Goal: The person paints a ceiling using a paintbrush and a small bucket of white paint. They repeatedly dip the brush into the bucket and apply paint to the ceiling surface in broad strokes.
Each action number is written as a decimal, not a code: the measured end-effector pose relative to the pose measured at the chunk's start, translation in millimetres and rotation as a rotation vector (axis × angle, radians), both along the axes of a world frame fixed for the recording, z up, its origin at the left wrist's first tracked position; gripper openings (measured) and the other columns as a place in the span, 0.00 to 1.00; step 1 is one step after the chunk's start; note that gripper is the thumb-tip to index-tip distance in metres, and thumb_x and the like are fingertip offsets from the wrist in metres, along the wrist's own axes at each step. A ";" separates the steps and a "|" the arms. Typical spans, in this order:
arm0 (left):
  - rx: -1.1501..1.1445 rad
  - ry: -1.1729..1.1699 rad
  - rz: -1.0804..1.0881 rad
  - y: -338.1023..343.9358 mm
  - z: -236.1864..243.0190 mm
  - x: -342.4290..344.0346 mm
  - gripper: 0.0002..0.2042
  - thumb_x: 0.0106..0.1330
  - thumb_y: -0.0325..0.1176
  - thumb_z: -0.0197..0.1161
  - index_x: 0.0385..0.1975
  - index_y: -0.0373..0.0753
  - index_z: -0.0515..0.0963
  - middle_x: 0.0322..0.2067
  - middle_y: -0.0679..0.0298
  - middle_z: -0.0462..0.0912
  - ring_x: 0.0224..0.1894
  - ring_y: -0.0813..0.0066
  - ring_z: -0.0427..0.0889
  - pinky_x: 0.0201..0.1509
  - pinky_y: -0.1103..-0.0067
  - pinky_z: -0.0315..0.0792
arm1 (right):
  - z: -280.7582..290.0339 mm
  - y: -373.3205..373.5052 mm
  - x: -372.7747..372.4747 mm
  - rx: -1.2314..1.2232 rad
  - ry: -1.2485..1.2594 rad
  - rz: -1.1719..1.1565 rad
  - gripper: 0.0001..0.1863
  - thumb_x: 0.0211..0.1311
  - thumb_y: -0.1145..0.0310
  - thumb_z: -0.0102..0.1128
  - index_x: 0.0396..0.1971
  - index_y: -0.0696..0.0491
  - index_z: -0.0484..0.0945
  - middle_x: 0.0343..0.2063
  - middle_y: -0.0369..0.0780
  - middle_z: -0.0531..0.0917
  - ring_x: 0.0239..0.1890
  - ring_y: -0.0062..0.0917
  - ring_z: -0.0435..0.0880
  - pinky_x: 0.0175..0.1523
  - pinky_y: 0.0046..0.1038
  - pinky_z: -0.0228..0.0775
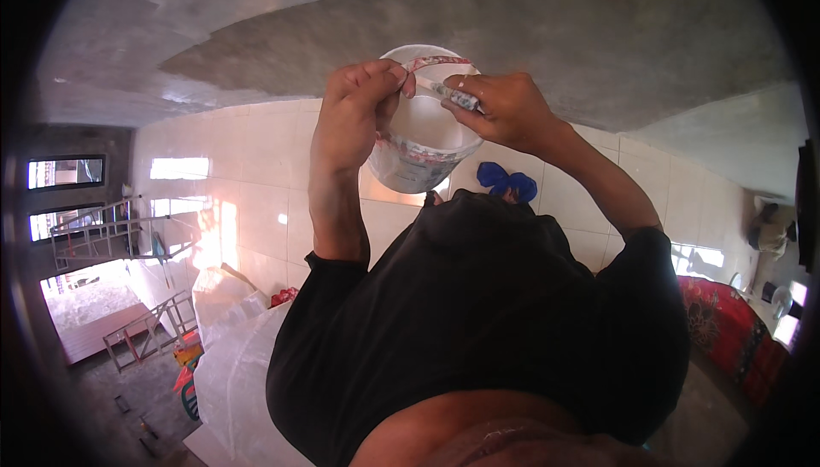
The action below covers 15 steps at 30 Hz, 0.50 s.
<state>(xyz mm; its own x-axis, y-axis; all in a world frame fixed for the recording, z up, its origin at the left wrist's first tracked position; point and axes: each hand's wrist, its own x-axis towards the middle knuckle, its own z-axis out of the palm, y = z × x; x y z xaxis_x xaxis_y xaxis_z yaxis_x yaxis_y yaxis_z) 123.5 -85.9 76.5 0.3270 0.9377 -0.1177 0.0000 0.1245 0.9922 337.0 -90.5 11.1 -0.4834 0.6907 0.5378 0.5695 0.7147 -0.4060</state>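
My left hand [354, 117] is closed at the top of a white plastic bucket [414, 172], its fingertips pinched on a paint-marked, reddish strip or handle across the bucket's opening. My right hand [512, 108] grips a pale tool handle [457, 94] smeared with dark paint, angled toward my left fingertips over the bucket; the tool's far end is too small to make out. Whitish material shows inside the bucket, and its outside is streaked with paint.
A grey plastered wall [555, 32] rises beyond pale floor tiles [256, 160]. Blue footwear [504, 181] shows below me. At left are metal scaffold frames [94, 236] and a whitish sheet [231, 356]; at right, a red patterned cloth [735, 313].
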 end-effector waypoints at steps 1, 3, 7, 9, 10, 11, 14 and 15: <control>0.003 0.006 -0.003 0.0 -0.2 -1.0 0.12 0.65 0.32 0.50 0.22 0.35 0.75 0.10 0.77 0.59 0.13 0.90 0.52 0.17 0.85 0.46 | -3.7 1.4 -1.3 0.097 -0.027 -0.002 0.11 0.48 0.67 0.69 0.32 0.55 0.81 0.23 0.43 0.82 0.21 0.30 0.81 0.27 0.26 0.72; 0.019 0.008 0.019 -0.3 -3.1 -3.0 0.12 0.65 0.32 0.50 0.22 0.35 0.75 0.10 0.77 0.59 0.13 0.90 0.52 0.17 0.85 0.45 | -4.7 0.7 -2.2 0.162 -0.046 -0.035 0.10 0.48 0.68 0.69 0.30 0.56 0.81 0.24 0.43 0.83 0.21 0.31 0.82 0.28 0.26 0.74; 0.037 -0.015 0.072 5.9 -11.2 -9.0 0.11 0.64 0.32 0.51 0.21 0.36 0.75 0.10 0.78 0.58 0.13 0.91 0.51 0.17 0.85 0.44 | 9.8 -7.3 4.2 0.180 0.036 -0.109 0.10 0.49 0.70 0.69 0.30 0.58 0.81 0.25 0.42 0.84 0.23 0.28 0.83 0.31 0.24 0.75; 0.029 -0.049 0.084 7.8 -13.1 -8.2 0.12 0.65 0.33 0.52 0.21 0.35 0.74 0.10 0.78 0.58 0.12 0.91 0.50 0.16 0.85 0.42 | 16.1 -8.8 4.9 -0.001 0.258 -0.100 0.10 0.48 0.70 0.69 0.30 0.58 0.82 0.24 0.41 0.84 0.22 0.26 0.83 0.28 0.23 0.73; 0.025 -0.066 0.089 8.7 -13.8 -7.4 0.12 0.65 0.33 0.52 0.21 0.35 0.73 0.10 0.78 0.57 0.12 0.91 0.49 0.16 0.85 0.41 | 17.8 -8.4 5.3 -0.093 0.369 -0.096 0.10 0.48 0.70 0.68 0.30 0.58 0.82 0.23 0.40 0.84 0.21 0.24 0.83 0.27 0.23 0.72; 0.028 -0.068 0.087 9.5 -14.3 -7.1 0.12 0.65 0.33 0.52 0.21 0.35 0.73 0.10 0.78 0.57 0.12 0.92 0.49 0.16 0.85 0.41 | 17.7 -6.9 4.3 -0.237 0.471 -0.063 0.10 0.48 0.70 0.68 0.31 0.58 0.83 0.23 0.41 0.84 0.22 0.23 0.82 0.27 0.22 0.72; 0.030 -0.075 0.074 11.8 -16.3 -7.2 0.11 0.64 0.32 0.52 0.21 0.35 0.74 0.10 0.79 0.58 0.12 0.92 0.49 0.16 0.85 0.41 | 13.1 -1.7 -1.5 -0.608 0.681 -0.002 0.10 0.50 0.70 0.69 0.31 0.60 0.83 0.23 0.41 0.85 0.23 0.19 0.82 0.29 0.19 0.72; 0.027 -0.083 0.071 11.7 -17.1 -7.7 0.11 0.63 0.32 0.52 0.21 0.35 0.74 0.10 0.79 0.58 0.12 0.92 0.49 0.16 0.85 0.41 | 12.4 0.3 -2.5 -0.689 0.683 -0.004 0.10 0.50 0.70 0.69 0.31 0.60 0.83 0.23 0.41 0.85 0.23 0.18 0.81 0.30 0.19 0.72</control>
<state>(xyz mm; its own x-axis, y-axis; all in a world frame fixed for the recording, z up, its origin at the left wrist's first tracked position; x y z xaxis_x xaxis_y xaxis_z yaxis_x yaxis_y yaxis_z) 115.8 -74.2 59.4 0.2669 0.9613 -0.0677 -0.0900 0.0948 0.9914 334.5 -90.3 23.5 -0.2140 0.9604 0.1783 0.0575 0.1946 -0.9792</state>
